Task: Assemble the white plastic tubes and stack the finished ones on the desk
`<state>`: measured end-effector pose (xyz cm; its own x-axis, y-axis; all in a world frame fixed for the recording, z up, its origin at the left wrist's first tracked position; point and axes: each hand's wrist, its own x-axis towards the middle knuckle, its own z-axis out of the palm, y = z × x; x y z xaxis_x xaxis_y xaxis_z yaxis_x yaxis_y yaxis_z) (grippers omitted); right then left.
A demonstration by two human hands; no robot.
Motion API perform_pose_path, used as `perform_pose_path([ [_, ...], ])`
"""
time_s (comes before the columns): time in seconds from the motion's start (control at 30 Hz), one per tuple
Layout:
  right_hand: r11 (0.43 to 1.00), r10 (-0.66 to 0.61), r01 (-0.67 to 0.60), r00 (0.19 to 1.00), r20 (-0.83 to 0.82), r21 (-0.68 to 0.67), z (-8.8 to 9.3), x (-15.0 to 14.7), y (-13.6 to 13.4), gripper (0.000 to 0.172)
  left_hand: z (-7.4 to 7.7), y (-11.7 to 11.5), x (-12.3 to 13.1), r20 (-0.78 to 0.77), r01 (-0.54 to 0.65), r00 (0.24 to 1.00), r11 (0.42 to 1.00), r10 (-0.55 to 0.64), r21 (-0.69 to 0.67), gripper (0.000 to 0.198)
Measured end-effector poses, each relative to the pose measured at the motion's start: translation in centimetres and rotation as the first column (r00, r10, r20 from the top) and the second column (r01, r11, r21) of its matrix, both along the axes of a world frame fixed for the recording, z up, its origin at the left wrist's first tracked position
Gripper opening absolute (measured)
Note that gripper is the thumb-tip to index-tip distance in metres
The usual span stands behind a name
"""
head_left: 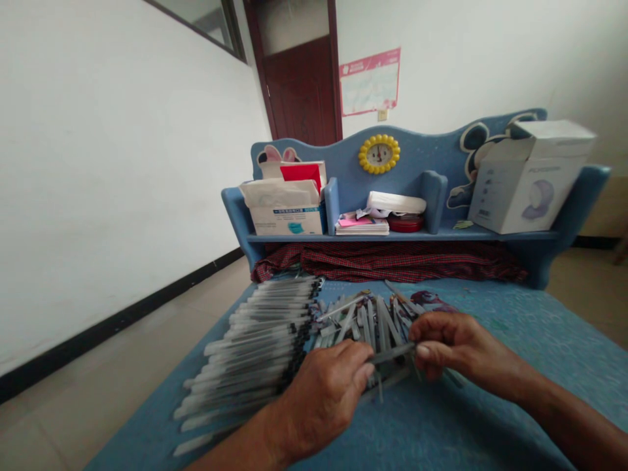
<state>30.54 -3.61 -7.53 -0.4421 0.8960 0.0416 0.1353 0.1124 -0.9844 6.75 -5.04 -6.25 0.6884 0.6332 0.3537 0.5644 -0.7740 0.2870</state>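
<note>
Between my two hands a slim grey stick-like piece (394, 353) is stretched nearly level over the blue desktop. My left hand (330, 396) pinches its left end, and my right hand (454, 347) grips the right end between thumb and fingers. Just beyond them lies a loose pile of similar thin grey pieces (366, 317), pointing in many directions. To the left, a long row of translucent sticks with black ends (255, 347) lies side by side. The exact kind of these pieces is too blurred to make out.
A blue shelf (299, 239) rises at the back of the desk (540, 340). It carries a mask box (289, 221), a stack of papers (362, 227), a red round case (405, 224) and a white carton (532, 180). Folded checkered cloth (387, 261) lies beneath.
</note>
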Motion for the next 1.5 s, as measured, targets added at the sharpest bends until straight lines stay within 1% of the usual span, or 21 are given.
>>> perform_pose_path([
  [0.13,0.999,-0.006,0.0,0.994,0.11,0.054,-0.26,-0.18,0.0,0.044,-0.21,0.11,-0.08,0.0,0.007,1.0,1.0,-0.007,0.008,0.016],
  [0.2,0.999,-0.004,-0.001,0.994,0.105,0.041,-0.36,-0.22,0.0,0.04,-0.33,0.16,-0.1,-0.004,0.009,1.0,1.0,-0.009,0.009,0.016],
  [0.27,1.0,-0.006,0.005,0.999,0.035,0.019,-0.37,-0.26,-0.03,0.033,-0.38,0.2,-0.09,-0.002,0.007,1.0,1.0,-0.007,0.018,0.016],
  [0.3,1.0,-0.008,0.008,1.0,-0.009,0.006,-0.35,-0.29,-0.05,0.032,-0.37,0.22,-0.07,-0.001,0.004,1.0,1.0,-0.004,0.022,0.016],
  [0.37,1.0,-0.02,0.019,0.999,-0.045,-0.014,-0.34,-0.36,-0.08,0.037,-0.3,0.24,-0.02,0.0,-0.002,1.0,1.0,0.002,0.025,0.016],
  [0.43,0.999,-0.032,0.033,0.999,0.032,-0.006,-0.38,-0.44,-0.08,0.034,-0.21,0.22,0.01,-0.003,-0.002,1.0,1.0,0.002,0.027,0.016],
  [0.5,0.999,-0.049,0.047,0.99,0.131,0.015,-0.45,-0.49,-0.06,0.04,-0.16,0.19,0.01,-0.01,0.001,1.0,1.0,0.0,0.029,0.016],
  [0.53,0.999,-0.05,0.048,0.989,0.14,0.018,-0.48,-0.5,-0.06,0.042,-0.16,0.18,0.0,-0.012,0.002,1.0,1.0,-0.001,0.031,0.016],
  [0.6,0.999,-0.039,0.039,0.997,0.072,0.005,-0.48,-0.51,-0.06,0.036,-0.18,0.18,-0.03,-0.017,-0.001,1.0,1.0,0.002,0.026,0.016],
  [0.67,1.0,-0.022,0.022,1.0,-0.001,-0.014,-0.46,-0.52,-0.08,0.039,-0.2,0.21,-0.04,-0.02,-0.008,1.0,1.0,0.008,0.016,0.016],
  [0.7,1.0,-0.017,0.017,1.0,0.003,-0.02,-0.46,-0.53,-0.09,0.04,-0.2,0.23,-0.04,-0.021,-0.01,1.0,1.0,0.01,0.011,0.016],
  [0.77,1.0,-0.019,0.021,0.996,0.084,-0.019,-0.48,-0.58,-0.1,0.035,-0.19,0.25,-0.01,-0.023,-0.011,1.0,1.0,0.011,0.004,0.016],
  [0.83,0.999,-0.027,0.03,0.986,0.162,-0.014,-0.48,-0.61,-0.11,0.041,-0.22,0.25,-0.01,-0.025,-0.005,1.0,1.0,0.005,0.0,0.016],
  [0.87,0.999,-0.031,0.033,0.986,0.165,-0.013,-0.45,-0.61,-0.12,0.042,-0.26,0.25,-0.02,-0.026,-0.001,1.0,1.0,0.001,-0.004,0.016],
  [0.93,0.999,-0.021,0.024,0.994,0.111,-0.025,-0.36,-0.6,-0.16,0.037,-0.39,0.27,-0.08,-0.023,-0.002,1.0,1.0,0.002,-0.016,0.016],
  [1.0,0.999,-0.004,0.007,0.997,0.075,-0.042,-0.31,-0.59,-0.2,0.04,-0.5,0.3,-0.16,-0.016,-0.012,1.0,1.0,0.012,-0.027,0.016],
  [1.1,0.999,-0.006,0.013,0.991,0.135,-0.047,-0.49,-0.62,-0.2,0.039,-0.54,0.33,-0.21,-0.01,-0.018,1.0,0.999,0.018,-0.029,0.016],
  [1.17,0.999,-0.021,0.029,0.988,0.156,-0.045,-0.64,-0.65,-0.16,0.043,-0.47,0.33,-0.2,-0.014,-0.019,1.0,1.0,0.019,-0.022,0.016],
  [1.27,0.998,-0.002,0.009,0.996,0.091,-0.068,-0.54,-0.67,-0.12,0.035,-0.34,0.36,-0.18,-0.02,-0.025,1.0,0.999,0.024,-0.022,0.016],
  [1.33,0.997,0.01,-0.004,0.997,0.074,-0.081,-0.36,-0.72,-0.12,0.036,-0.28,0.39,-0.19,-0.019,-0.03,0.999,0.999,0.03,-0.026,0.017],
  [1.5,0.998,-0.032,0.042,0.985,0.169,-0.052,-0.52,-0.86,-0.02,0.042,-0.28,0.33,-0.2,-0.023,-0.025,0.999,0.999,0.025,-0.02,0.018],
])
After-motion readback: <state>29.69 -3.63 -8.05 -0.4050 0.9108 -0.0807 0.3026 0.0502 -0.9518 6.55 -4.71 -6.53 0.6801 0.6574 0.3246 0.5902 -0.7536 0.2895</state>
